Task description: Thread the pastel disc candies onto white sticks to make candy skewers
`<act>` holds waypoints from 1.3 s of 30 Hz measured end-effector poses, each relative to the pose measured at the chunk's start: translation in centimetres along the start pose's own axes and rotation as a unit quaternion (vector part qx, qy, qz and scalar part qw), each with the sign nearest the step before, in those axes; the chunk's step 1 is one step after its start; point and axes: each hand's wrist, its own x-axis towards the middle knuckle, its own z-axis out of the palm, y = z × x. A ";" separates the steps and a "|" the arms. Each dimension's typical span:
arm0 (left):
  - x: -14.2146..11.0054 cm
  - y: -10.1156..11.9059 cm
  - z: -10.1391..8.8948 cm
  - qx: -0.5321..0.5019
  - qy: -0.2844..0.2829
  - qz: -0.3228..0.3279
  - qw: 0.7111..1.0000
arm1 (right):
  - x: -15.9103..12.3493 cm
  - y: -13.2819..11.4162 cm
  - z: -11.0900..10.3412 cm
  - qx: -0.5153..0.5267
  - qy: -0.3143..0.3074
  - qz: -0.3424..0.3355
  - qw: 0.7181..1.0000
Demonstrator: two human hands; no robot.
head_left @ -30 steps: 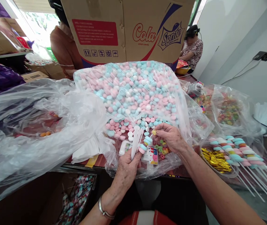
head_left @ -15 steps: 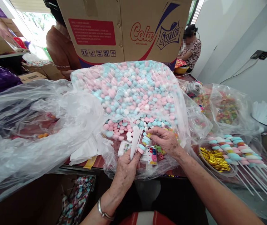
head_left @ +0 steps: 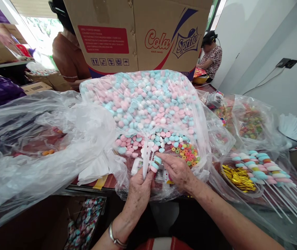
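My left hand (head_left: 139, 187) is closed round a bundle of white sticks (head_left: 146, 158); one stick carries a short stack of pink and blue candies (head_left: 155, 164). My right hand (head_left: 176, 170) pinches at the top of that stack, fingers pressed together. Just beyond my hands lies a big clear bag of pink, blue and white candy discs (head_left: 148, 104), open toward me. A small pile of coloured ring candies (head_left: 187, 152) lies inside the plastic, right of the sticks.
Finished candy skewers (head_left: 263, 166) lie at the right beside a bowl of gold twist ties (head_left: 238, 177). A crumpled clear bag (head_left: 39, 139) fills the left. A Cola Sprite carton (head_left: 143, 31) stands behind. Other people sit beyond it. A box of wrapped sweets (head_left: 83, 222) sits below the table.
My right hand came back from the ring candies to the stack on the stick, uncovering the ring pile. The left hand stayed put with the sticks.
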 end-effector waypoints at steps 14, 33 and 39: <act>-0.1 0.5 0.1 -0.227 0.063 -0.064 0.970 | 6.8 2.0 0.0 -0.296 -0.166 -0.005 0.941; 0.1 0.5 0.0 -0.190 0.035 -0.067 0.979 | 4.5 4.4 -5.0 -0.158 0.003 0.082 0.984; 0.0 0.3 0.0 -0.185 0.032 -0.065 0.980 | 3.8 4.9 -4.7 -0.243 -0.032 0.001 0.969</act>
